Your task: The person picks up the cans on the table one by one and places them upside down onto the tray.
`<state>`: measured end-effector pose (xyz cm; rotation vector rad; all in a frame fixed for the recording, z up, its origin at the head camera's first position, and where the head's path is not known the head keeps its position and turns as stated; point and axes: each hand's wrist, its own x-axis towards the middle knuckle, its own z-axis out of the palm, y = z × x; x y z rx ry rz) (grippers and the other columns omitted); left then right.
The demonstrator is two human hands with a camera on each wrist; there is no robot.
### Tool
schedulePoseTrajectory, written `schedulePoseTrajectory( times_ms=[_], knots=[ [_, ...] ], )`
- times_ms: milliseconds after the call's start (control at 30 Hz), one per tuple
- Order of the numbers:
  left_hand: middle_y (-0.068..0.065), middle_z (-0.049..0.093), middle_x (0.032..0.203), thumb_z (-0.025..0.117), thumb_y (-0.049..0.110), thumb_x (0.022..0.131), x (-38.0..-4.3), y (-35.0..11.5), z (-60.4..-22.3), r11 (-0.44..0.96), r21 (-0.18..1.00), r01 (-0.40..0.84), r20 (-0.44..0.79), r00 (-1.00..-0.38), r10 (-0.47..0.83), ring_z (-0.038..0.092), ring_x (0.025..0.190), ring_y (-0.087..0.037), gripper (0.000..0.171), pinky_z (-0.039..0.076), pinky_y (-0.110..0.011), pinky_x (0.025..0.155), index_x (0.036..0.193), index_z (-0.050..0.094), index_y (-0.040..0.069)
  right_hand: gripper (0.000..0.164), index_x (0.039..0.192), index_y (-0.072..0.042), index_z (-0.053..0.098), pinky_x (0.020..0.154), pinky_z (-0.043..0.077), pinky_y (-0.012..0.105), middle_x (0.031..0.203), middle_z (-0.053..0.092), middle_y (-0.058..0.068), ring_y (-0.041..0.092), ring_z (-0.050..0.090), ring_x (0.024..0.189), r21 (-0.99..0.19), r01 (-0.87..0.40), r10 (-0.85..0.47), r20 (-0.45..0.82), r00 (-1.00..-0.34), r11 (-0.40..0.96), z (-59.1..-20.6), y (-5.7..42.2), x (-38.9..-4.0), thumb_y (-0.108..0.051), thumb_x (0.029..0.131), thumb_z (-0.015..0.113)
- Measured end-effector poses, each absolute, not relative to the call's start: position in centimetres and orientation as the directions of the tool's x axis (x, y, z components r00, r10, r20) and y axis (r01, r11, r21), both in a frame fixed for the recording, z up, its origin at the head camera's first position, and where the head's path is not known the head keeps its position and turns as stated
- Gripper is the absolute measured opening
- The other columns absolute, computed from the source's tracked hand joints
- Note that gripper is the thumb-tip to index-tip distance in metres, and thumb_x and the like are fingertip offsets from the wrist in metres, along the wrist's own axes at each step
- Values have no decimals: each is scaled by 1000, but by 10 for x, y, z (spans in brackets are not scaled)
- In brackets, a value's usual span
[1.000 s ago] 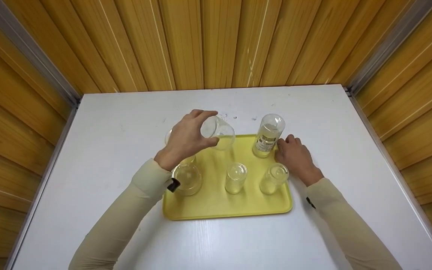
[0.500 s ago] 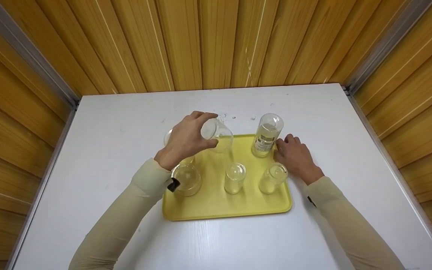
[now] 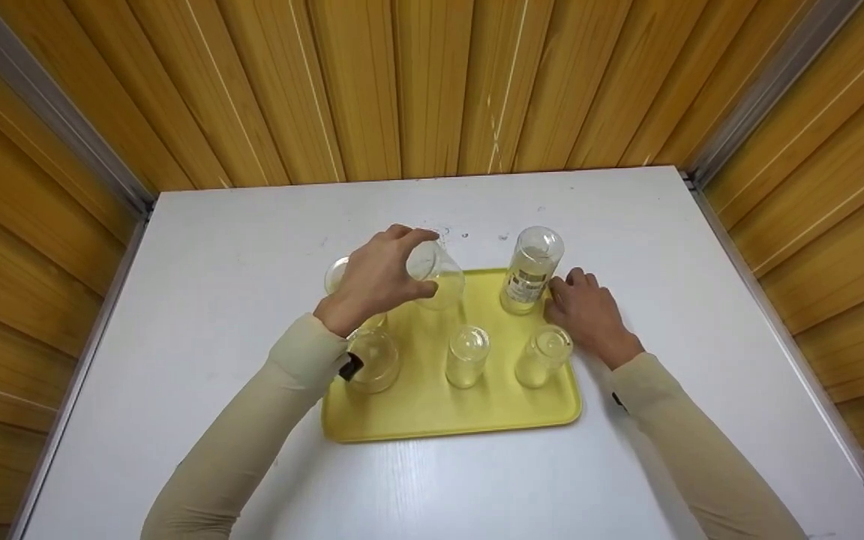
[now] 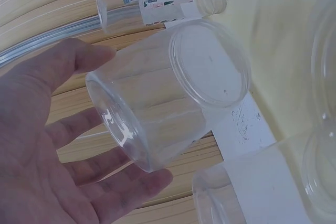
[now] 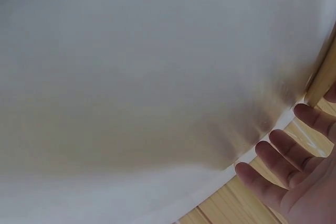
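In the head view a clear wide jar (image 3: 443,281) is over the back of the yellow tray (image 3: 447,427). My left hand (image 3: 376,277) holds it by the base, thumb and fingers to either side; in the left wrist view the mouth of the jar (image 4: 168,98) faces the tray. I cannot tell whether it touches the tray. My right hand (image 3: 589,315) is at the tray's right edge, fingertips near the rim. In the right wrist view the spread fingers (image 5: 286,150) of that hand touch the white table, and the thumb is mostly out of frame.
A labelled clear bottle (image 3: 529,270) stands mouth down at the tray's back right. Two clear cylindrical vessels (image 3: 468,356) stand along the front. A wide jar (image 3: 376,364) sits front left. Another clear vessel (image 3: 334,274) is partly hidden behind my left hand.
The jar in my left hand has swung from leaning right to nearer upright, its mouth end moving down and left. My right hand stays at the tray's edge. The whole view shifts slightly.
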<state>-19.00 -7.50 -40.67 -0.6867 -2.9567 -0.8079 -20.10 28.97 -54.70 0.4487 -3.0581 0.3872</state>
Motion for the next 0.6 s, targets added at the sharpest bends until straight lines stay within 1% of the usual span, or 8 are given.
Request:
schedulePoseTrajectory(
  times_ms=[200,600],
  knots=[
    [-17,62,142,84,27,81,-193,-70,-409,799,427,423,94,-900,426,64,120,-38,70,59,-54,82,147,64,18,29,117,-3,64,72,50,61,106,53,21,42,53,96,-216,-298,-291,64,-955,930,-549,290,-203,-28,104,55],
    [-18,60,144,85,28,83,-197,-50,-416,832,329,446,23,-885,465,61,122,-38,71,60,-53,81,149,63,17,33,122,-2,65,74,49,61,106,54,20,42,54,98,-244,-281,-278,51,-959,928,-549,290,-203,-28,104,55]
  ],
)
